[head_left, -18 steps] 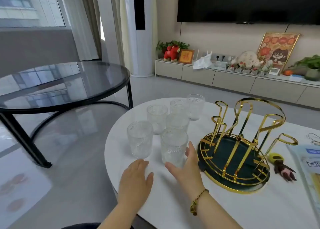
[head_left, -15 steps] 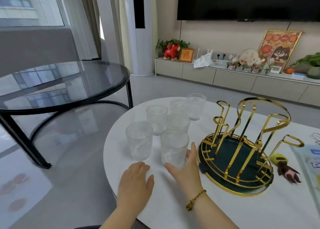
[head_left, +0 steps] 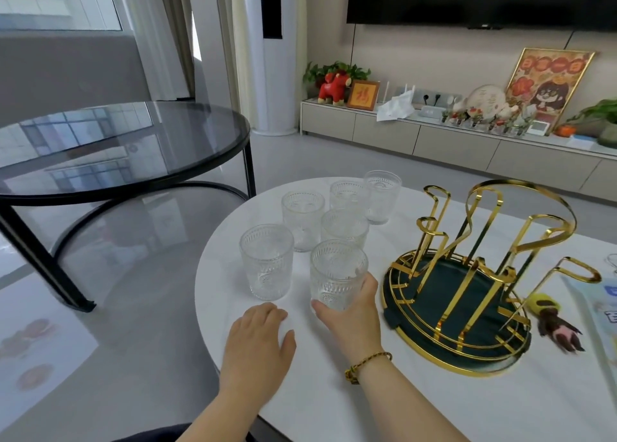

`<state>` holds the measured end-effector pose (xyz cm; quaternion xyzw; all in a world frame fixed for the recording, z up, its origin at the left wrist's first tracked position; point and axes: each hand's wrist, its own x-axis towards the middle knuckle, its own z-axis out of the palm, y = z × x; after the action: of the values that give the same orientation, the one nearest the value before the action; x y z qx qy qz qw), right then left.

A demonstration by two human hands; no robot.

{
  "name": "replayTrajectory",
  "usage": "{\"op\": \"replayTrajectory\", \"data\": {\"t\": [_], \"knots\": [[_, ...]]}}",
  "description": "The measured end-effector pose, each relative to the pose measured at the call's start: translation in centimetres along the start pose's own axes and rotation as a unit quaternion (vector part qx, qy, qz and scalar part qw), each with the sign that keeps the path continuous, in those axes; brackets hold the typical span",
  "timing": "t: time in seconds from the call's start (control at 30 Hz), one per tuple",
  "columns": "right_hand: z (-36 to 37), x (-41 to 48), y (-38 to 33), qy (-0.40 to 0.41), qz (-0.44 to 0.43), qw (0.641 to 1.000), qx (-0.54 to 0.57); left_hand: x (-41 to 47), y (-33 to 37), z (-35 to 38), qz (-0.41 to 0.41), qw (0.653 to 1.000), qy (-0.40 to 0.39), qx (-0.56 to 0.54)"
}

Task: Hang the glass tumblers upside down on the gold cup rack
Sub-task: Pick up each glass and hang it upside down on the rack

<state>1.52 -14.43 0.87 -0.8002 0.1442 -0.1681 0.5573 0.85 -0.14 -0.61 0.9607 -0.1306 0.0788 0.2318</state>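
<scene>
Several clear ribbed glass tumblers stand upright on the white round table (head_left: 334, 401). My right hand (head_left: 354, 311) wraps around the nearest tumbler (head_left: 335, 273), thumb in front and fingers on its right side; the glass still rests on the table. Another tumbler (head_left: 266, 265) stands just to its left. My left hand (head_left: 257, 341) lies flat on the table near the front edge, holding nothing. The gold cup rack (head_left: 484, 274) with a dark green base stands to the right, all its hooks bare.
A yellow and brown toy (head_left: 554, 318) and a blue booklet (head_left: 601, 311) lie right of the rack. A black glass side table (head_left: 117, 147) stands at the left. A low cabinet with ornaments runs along the far wall under a TV.
My right hand has closed around the nearest tumbler's base. The left hand stays flat on the table.
</scene>
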Motion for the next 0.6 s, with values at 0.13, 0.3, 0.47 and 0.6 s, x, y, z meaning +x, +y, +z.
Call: {"op": "replayTrajectory", "data": {"t": [0.13, 0.3, 0.47, 0.6], "knots": [[-1.3, -1.2, -0.5, -0.006, -0.005, 1.0, 0.027, -0.1, 0.1, 0.1, 0.001, 1.0, 0.014, -0.01], [-4.8, -3.1, -3.4, -0.054, -0.059, 0.996, 0.042, -0.2, 0.5, -0.3, -0.007, 1.0, 0.017, -0.016], [-10.8, -5.6, -7.8, -0.086, -0.108, 0.99, 0.026, -0.8, 1.2, -1.2, 0.004, 0.999, -0.014, -0.04], [-16.2, -5.8, -10.6, -0.031, -0.123, 0.991, 0.031, -1.2, 4.7, -2.3, 0.056, 0.991, -0.022, -0.123]]}}
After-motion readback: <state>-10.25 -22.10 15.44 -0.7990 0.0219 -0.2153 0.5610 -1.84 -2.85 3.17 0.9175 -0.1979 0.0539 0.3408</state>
